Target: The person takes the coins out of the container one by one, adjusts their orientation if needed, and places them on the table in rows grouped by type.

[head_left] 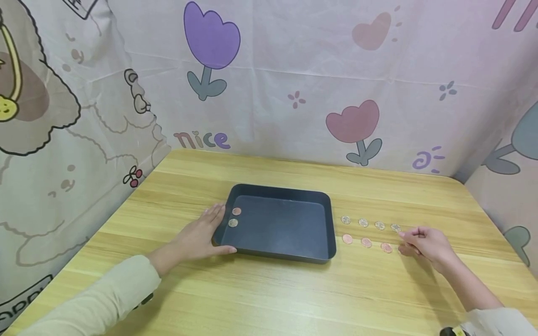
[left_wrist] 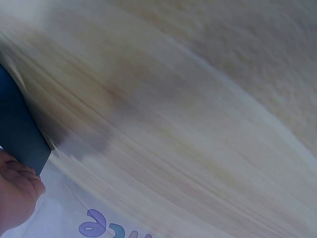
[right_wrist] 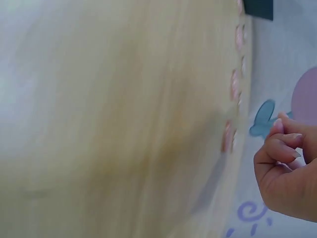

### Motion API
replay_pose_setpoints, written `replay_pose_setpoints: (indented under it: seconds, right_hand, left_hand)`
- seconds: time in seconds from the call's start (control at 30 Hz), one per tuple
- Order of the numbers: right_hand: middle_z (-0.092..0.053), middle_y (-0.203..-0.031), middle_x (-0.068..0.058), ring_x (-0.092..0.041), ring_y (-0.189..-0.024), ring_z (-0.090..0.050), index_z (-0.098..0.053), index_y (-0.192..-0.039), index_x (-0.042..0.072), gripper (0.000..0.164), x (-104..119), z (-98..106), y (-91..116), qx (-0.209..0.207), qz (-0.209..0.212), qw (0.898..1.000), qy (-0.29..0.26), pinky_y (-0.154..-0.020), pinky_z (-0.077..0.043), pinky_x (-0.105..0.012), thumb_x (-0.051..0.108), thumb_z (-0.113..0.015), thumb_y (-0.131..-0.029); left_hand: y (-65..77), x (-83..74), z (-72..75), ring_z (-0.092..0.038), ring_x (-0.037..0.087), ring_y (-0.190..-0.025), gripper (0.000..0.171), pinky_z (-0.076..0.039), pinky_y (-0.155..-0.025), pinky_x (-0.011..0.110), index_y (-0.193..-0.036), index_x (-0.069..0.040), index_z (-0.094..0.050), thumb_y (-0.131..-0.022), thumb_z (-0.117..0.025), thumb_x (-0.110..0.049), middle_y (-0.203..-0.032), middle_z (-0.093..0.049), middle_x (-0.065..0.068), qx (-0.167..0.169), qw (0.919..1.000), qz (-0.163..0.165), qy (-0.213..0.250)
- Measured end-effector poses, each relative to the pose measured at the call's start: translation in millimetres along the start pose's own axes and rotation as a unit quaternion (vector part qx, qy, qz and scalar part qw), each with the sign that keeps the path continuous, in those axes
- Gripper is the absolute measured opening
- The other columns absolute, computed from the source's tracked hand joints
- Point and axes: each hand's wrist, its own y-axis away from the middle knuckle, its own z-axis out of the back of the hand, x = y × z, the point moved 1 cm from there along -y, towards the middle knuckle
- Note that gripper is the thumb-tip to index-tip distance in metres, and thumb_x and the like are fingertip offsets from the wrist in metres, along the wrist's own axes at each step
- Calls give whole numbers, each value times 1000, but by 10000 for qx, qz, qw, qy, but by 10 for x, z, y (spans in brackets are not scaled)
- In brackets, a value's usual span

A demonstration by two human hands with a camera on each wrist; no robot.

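A dark, shallow rectangular baking tray (head_left: 277, 219) lies on the table. My left hand (head_left: 197, 235) rests against its front-left corner, fingers along the left rim and thumb at the front edge. Inside, near the left wall, lie a copper coin (head_left: 237, 211) and a silver coin (head_left: 233, 223). Right of the tray run a row of silver coins (head_left: 363, 223) and a nearer row of copper coins (head_left: 366, 242). My right hand (head_left: 426, 245) has bent fingers, with the tips close to the rightmost silver coin (head_left: 395, 227). Whether those fingertips pinch anything is unclear.
The wood-grain table (head_left: 269, 298) meets a printed cloth backdrop (head_left: 286, 84) at the back and sides. A dark device with a yellow mark (head_left: 456, 331) shows by the right sleeve.
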Motion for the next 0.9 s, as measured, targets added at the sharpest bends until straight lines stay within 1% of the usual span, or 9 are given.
replay_pose_setpoints:
  seconds: [0.07, 0.1, 0.23, 0.3, 0.37, 0.47, 0.6, 0.7, 0.9]
  right_hand:
    - [-49, -63, 6, -3, -58, -48, -53, -95, -4, 25, 89, -41, 6, 39, 141, 9998, -135, -56, -48, -22, 22, -52, -95]
    - [-49, -64, 6, -4, -56, -45, -53, -96, -4, 25, 134, -62, 8, 55, 222, 9996, -182, -55, -47, -21, 21, -51, -95]
    - [-52, -67, 8, -3, -56, -43, -52, -100, -5, 29, 320, -153, 4, 4, 501, 9977, -458, -50, -43, -18, 23, -52, -95]
    - [-53, -68, 9, -2, -56, -43, -52, -100, -4, 27, 412, -204, 0, -60, 642, 9961, -597, -48, -40, -18, 23, -53, -95]
    - [-54, -67, 11, -2, -55, -43, -54, -98, -2, 24, 505, -262, -10, -90, 740, 9930, -915, -47, -40, -16, 22, -55, -94]
    - [-54, -66, 12, -1, -54, -43, -55, -94, 4, 16, 639, -357, -31, -43, 919, 9864, -1359, -47, -40, -15, 20, -55, -93]
    - [-54, -67, 11, 0, -54, -44, -56, -96, 6, 13, 815, -513, -68, 57, 1132, 9791, -1687, -47, -39, -14, 19, -56, -93]
    - [-54, -66, 11, -1, -53, -44, -55, -100, 3, 17, 949, -639, -92, 114, 1203, 9769, -1760, -47, -39, -14, 18, -56, -93]
    - [-53, -67, 10, -2, -52, -44, -51, -113, -10, 33, 1194, -881, -128, 316, 1306, 9727, -1890, -46, -38, -14, 14, -57, -91]
  left_hand:
    - [0, -4, 4, -23, 39, -140, 112, -28, -112, 48, -143, 6, -25, -71, -56, -74, -151, -23, 23, 39, 10000, 26, -14]
    - [0, -5, 6, -23, 39, -140, 112, -28, -112, 48, -143, 6, -25, -72, -56, -74, -151, -23, 23, 47, 10000, 26, -16]
    - [-2, -7, 2, -23, 39, -140, 111, -28, -112, 49, -143, 6, -25, -72, -56, -73, -151, -23, 23, 80, 10000, 31, -7]
    - [-3, -3, -2, -22, 39, -140, 111, -28, -112, 49, -143, 6, -24, -72, -56, -73, -151, -23, 23, 87, 10000, 31, -6]
    - [-5, 0, -3, -22, 38, -140, 111, -28, -112, 49, -143, 6, -25, -72, -55, -73, -151, -23, 23, 84, 10000, 26, -20]
    - [-5, 7, 1, -22, 39, -140, 111, -28, -112, 49, -143, 6, -25, -72, -55, -73, -151, -23, 23, 79, 10000, 11, -41]
    - [-3, 16, 6, -22, 39, -140, 112, -28, -112, 50, -144, 6, -23, -72, -55, -74, -152, -22, 23, 89, 10000, 18, -37]
    - [-4, 19, 3, -21, 38, -140, 113, -28, -112, 49, -144, 5, -23, -71, -55, -75, -152, -21, 22, 95, 9999, 36, -28]
    - [0, 20, 3, -22, 39, -140, 113, -28, -112, 50, -144, 5, -24, -71, -55, -75, -152, -22, 22, 67, 10000, 39, -4]
